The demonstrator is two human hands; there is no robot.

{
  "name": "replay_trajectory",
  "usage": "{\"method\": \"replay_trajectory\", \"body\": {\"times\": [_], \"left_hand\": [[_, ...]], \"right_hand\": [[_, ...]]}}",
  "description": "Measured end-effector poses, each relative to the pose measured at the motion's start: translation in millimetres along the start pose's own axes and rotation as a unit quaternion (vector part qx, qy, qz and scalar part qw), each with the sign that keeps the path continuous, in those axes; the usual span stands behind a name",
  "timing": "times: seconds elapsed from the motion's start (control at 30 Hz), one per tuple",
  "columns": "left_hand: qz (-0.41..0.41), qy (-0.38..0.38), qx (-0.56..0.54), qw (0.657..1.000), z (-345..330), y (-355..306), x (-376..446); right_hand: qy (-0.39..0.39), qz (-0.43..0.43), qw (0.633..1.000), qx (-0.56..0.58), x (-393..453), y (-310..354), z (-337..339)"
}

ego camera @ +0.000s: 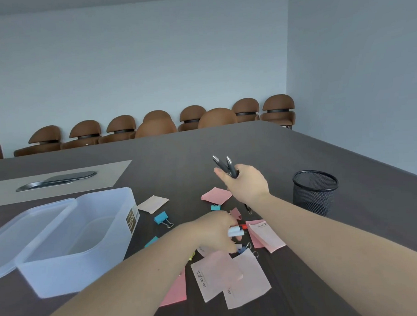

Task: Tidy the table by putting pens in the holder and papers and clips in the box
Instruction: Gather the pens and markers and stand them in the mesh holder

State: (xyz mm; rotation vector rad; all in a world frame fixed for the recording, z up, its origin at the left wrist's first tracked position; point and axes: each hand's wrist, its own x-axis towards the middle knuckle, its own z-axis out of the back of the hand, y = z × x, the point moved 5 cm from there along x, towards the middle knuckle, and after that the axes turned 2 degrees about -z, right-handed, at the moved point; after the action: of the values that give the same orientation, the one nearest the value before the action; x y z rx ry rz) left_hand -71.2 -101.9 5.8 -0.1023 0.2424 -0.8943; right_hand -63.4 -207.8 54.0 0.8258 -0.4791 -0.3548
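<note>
My right hand (pixel 245 183) is raised above the table, closed around two dark pens (pixel 224 166) whose silver ends stick up. My left hand (pixel 214 231) is low over the scattered papers, fingers closed on a white and orange marker (pixel 237 230). The black mesh pen holder (pixel 315 191) stands upright to the right of my right hand. The translucent plastic box (pixel 77 240) stands open at the left. Pink papers (pixel 231 276) lie in front of me, with another pink sheet (pixel 216 195) farther back. A blue binder clip (pixel 162 218) lies beside the box.
The box's lid (pixel 26 228) leans at its left side. A grey mat with a dark oblong insert (pixel 58 180) lies at the far left of the dark table (pixel 298 154). Brown chairs (pixel 201 117) line the wall beyond the table's far edge.
</note>
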Motion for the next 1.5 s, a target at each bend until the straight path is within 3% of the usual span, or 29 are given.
{"method": "replay_trajectory", "body": {"times": [0.33, 0.53, 0.63, 0.77, 0.87, 1.07, 1.27, 1.5], "left_hand": [[-0.006, -0.023, 0.052, 0.998, -6.0, 0.8, 5.2], [0.012, -0.178, -0.027, 0.984, 15.1, 21.8, -3.5], [0.05, -0.283, -0.153, 0.945, 35.3, 36.4, -12.6], [0.093, -0.415, -0.331, 0.842, 48.4, 53.9, -22.1], [0.138, -0.473, -0.378, 0.784, 50.8, 65.1, -22.7], [0.179, -0.509, -0.398, 0.742, 33.3, 75.2, -11.7], [0.203, -0.454, -0.476, 0.725, -1.7, 79.8, 4.3], [0.199, -0.41, -0.48, 0.749, -2.5, 81.7, 11.8]], "right_hand": [[-0.018, -0.039, 0.992, 0.116, -3.6, -18.7, 3.3], [-0.02, -0.027, 0.984, 0.176, -4.9, -22.9, -1.7], [-0.015, -0.026, 0.982, 0.185, -5.1, -31.0, -4.4], [-0.044, -0.033, 0.976, 0.209, -5.1, -28.7, -1.8], [-0.071, -0.035, 0.964, 0.255, -1.4, -7.3, 5.5], [-0.044, -0.009, 0.955, 0.293, -3.3, 19.0, -21.8], [-0.009, -0.016, 0.962, 0.272, -13.8, -1.0, -57.0], [0.017, -0.006, 0.97, 0.243, -12.8, -13.6, -72.0]]}}
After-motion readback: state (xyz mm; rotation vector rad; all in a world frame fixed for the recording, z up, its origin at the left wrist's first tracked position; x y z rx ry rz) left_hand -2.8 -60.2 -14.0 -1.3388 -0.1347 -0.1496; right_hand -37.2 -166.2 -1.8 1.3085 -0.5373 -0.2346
